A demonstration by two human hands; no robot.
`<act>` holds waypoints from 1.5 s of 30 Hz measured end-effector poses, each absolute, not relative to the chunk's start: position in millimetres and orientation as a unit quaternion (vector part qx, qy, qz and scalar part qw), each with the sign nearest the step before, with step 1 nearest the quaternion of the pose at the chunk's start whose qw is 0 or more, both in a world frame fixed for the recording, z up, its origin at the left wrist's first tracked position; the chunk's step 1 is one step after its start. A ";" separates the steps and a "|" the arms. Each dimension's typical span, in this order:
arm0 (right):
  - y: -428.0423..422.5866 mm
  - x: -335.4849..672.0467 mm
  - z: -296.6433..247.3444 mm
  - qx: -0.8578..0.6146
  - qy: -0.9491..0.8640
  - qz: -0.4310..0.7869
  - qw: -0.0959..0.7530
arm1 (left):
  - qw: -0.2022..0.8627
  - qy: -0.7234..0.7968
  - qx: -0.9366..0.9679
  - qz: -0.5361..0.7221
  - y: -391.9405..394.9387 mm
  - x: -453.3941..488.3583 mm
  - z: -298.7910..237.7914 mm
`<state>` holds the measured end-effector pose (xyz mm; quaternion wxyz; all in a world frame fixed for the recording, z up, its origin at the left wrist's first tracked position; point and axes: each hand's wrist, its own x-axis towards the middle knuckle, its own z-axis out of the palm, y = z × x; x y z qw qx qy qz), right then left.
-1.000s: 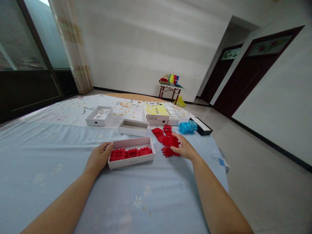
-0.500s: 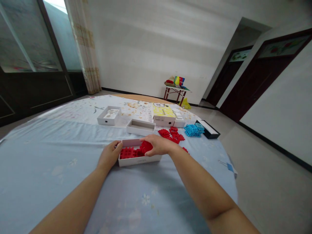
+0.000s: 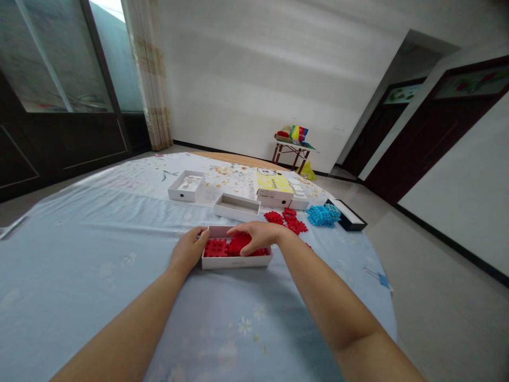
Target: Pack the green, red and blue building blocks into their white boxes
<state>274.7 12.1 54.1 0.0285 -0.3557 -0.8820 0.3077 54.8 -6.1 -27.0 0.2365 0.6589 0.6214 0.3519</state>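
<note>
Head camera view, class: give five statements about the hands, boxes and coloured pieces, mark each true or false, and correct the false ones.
1. The left hand is at the left end of the nearest white box. True.
2. The right hand is over blue pieces. False: it is over red pieces.
3. The blue pieces lie beside a black box. True.
4. Every red piece is boxed. False: loose red pieces lie on the tablecloth.
5. The yellow-printed box lies beyond the nearest white box. True.

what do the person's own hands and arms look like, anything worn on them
The bare left hand and bare right hand have no gloves. The bare left forearm and bare right forearm show no sleeve, watch or bracelet; the right arm is uncovered past the elbow. A thin ring would be too small to tell.
</note>
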 end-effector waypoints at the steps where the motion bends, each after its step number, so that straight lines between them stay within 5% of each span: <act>1: 11.8 275.7 54.3 -0.355 -0.877 0.323 0.033 | 0.236 0.622 0.659 0.351 -5.9 54.7 -27.3; 21: -7.1 286.0 40.9 -0.428 -0.848 0.281 0.136 | 0.211 0.624 0.665 0.352 -5.1 53.6 -30.3; 40: -9.2 269.9 27.2 -0.415 -0.871 0.226 0.135 | 0.218 0.633 0.655 0.350 -6.4 55.3 -27.2; 45: -11.8 280.2 25.7 -0.417 -0.851 0.231 0.221 | 0.222 0.629 0.660 0.346 -5.4 54.7 -27.5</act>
